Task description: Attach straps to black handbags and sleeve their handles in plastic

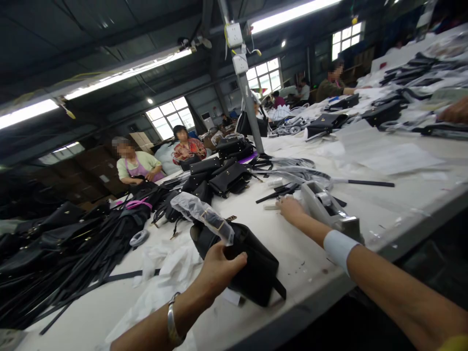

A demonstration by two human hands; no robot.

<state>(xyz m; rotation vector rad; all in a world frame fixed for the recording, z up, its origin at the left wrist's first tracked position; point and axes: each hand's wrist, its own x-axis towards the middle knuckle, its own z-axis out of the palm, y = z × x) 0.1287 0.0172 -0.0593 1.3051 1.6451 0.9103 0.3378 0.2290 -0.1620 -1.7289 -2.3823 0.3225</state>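
My left hand [223, 265] grips a black handbag [252, 263] near the table's front edge, its thumb lying over the bag's side. A clear plastic wrap [203, 217] covers the strap with a gold-coloured buckle on top of the bag. My right hand [291, 208] reaches across the table just left of a grey tape dispenser [325, 209]. Its fingers are curled together beside a small whitish piece [270, 207]; what they hold, if anything, is too small to make out. A pale band circles my right forearm.
Several finished black bags [228, 178] are heaped beyond, by a metal post [250, 112]. Black straps [84, 263] and bags pile up at left. Thin white wrapping [175, 273] lies beside the handbag. Co-workers sit across the white table [369, 204]; another person's hand [455, 112] shows at far right.
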